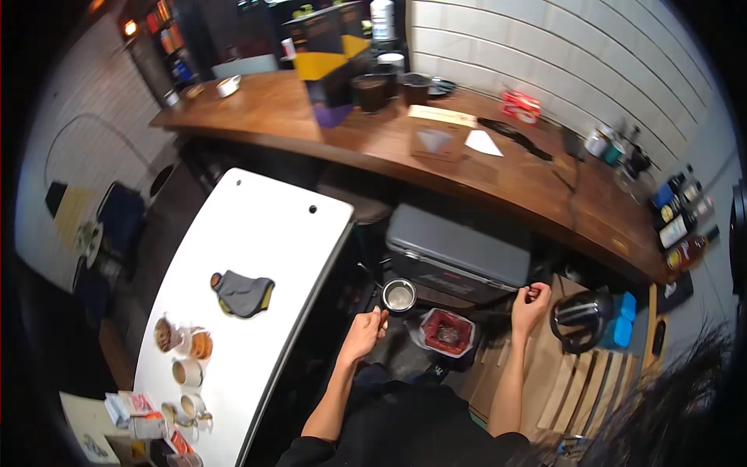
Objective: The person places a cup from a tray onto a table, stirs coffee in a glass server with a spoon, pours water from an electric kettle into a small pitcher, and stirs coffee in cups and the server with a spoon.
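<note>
My left hand (366,333) is closed, with its fingertips at the near side of an open round metal vessel (400,296). The vessel has a dark rim and a pale inside; a thin spout-like piece shows at its upper left. The fingers hide how it is held. My right hand (531,309) is out to the right with its fingers curled together, near the corner of a grey cooler box (459,247). Whatever may be between those fingers is hidden. Right of that hand stands a black kettle (582,321).
A lined bin (449,333) stands below, between my arms. To the left, a white table (264,218) bears a grey cloth (244,293) and several cups. A wooden counter (373,140) runs across ahead. Bottles (685,226) stand at its right end; a slatted wooden rack (587,381) lies lower right.
</note>
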`<act>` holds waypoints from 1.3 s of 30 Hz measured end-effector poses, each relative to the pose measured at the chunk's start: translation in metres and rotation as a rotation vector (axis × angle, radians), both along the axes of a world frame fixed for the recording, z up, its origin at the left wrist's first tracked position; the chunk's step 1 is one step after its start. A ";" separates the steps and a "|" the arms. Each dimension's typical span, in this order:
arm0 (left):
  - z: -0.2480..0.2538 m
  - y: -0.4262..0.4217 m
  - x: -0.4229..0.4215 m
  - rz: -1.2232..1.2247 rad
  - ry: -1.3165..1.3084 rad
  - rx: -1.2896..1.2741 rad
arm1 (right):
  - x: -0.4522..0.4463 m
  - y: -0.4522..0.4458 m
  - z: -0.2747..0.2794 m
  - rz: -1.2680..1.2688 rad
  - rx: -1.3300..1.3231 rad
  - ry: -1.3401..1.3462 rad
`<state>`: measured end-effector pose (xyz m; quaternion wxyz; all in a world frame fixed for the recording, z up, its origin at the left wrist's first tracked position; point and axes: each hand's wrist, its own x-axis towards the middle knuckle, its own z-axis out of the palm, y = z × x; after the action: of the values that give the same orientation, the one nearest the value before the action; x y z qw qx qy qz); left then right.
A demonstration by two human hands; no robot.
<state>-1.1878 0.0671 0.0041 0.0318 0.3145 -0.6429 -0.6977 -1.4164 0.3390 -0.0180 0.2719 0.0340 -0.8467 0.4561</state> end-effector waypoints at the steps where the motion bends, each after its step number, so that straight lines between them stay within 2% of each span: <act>1: 0.004 -0.010 0.011 0.026 0.014 -0.031 | 0.002 -0.026 -0.006 0.121 -0.066 -0.010; 3: 0.010 -0.032 0.037 0.084 -0.032 -0.007 | 0.016 -0.076 -0.010 0.352 -0.093 -0.147; 8: 0.000 -0.076 0.095 0.219 -0.003 -0.103 | 0.065 -0.194 -0.006 0.793 -0.078 -0.244; 17: -0.015 -0.111 0.194 0.537 0.025 -0.049 | 0.166 -0.347 0.015 1.314 0.049 -0.253; 20: -0.017 -0.112 0.212 0.661 0.115 0.093 | 0.189 -0.394 0.008 1.511 0.027 -0.241; 23: -0.015 -0.113 0.222 0.752 0.039 0.008 | 0.212 -0.443 0.005 1.653 0.066 -0.239; 25: -0.020 -0.117 0.227 0.809 0.047 -0.010 | 0.230 -0.477 0.002 1.700 0.071 -0.233; 27: -0.024 -0.116 0.229 0.871 0.057 -0.023 | 0.246 -0.509 -0.004 1.736 0.058 -0.022; 28: -0.024 -0.118 0.229 0.899 0.037 -0.014 | 0.252 -0.524 -0.007 1.758 0.179 -0.001; 29: -0.025 -0.121 0.230 0.927 0.017 -0.007 | 0.259 -0.534 -0.010 1.793 0.177 0.010; 31: -0.027 -0.127 0.231 0.969 0.016 -0.013 | 0.272 -0.547 -0.013 1.740 0.341 0.171; 32: -0.029 -0.129 0.229 0.987 0.003 -0.027 | 0.274 -0.551 -0.016 1.778 0.494 0.076; 33: -0.030 -0.130 0.227 1.003 -0.008 -0.037 | 0.274 -0.551 -0.021 1.796 0.500 0.079; 35: -0.032 -0.135 0.224 1.035 -0.009 -0.026 | 0.270 -0.547 -0.030 1.789 0.406 0.260; 39: -0.029 -0.143 0.220 1.028 0.067 -0.004 | 0.249 -0.545 -0.032 1.776 0.518 0.326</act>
<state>-0.9682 -0.0757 -0.0251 0.3919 0.5673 -0.4051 -0.6004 -1.1678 -0.2059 -0.0503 -0.0763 0.7906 -0.5374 0.2834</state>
